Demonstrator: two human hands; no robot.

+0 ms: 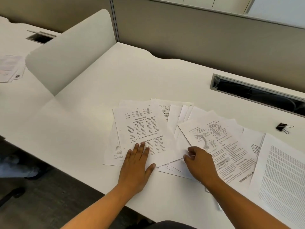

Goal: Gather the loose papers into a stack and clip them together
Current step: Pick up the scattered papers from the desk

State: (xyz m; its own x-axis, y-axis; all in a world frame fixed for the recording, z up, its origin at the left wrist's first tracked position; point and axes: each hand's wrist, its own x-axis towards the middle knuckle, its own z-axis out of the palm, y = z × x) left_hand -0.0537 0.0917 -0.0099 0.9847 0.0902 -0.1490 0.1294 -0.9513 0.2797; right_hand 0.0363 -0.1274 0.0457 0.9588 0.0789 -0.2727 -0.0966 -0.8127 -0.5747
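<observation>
From the head camera, the loose papers (181, 134) lie fanned across the white counter (85, 123), overlapping one another from the sheet of column text at the left, through the anatomy page (219, 141) in the middle, to the lined page (280, 179) that runs off the near right edge. Nothing is squared up yet, so the gathering looks barely begun.

The left hand (137, 164) lies flat on the column-text sheet (145, 134), its grip spread wide with the fingers (142, 149) splayed and the palm near the sheet's lower edge. That flat press likely pins the left end of the fan so it cannot slide while the rest is drawn toward it.

The right hand (200, 162) rests on the middle sheets beside the anatomy page, its grip curled and partly closed, thumb and forefinger close together at a paper edge. Whether they truly pinch a sheet I cannot tell; the pose suits raking the pages leftward.

The black binder clip (283, 127) sits alone on the counter, well apart from both hands at the far right, below the cable slot (257, 95). It waits untouched, sensibly, since clipping only works once the stack is aligned.
</observation>
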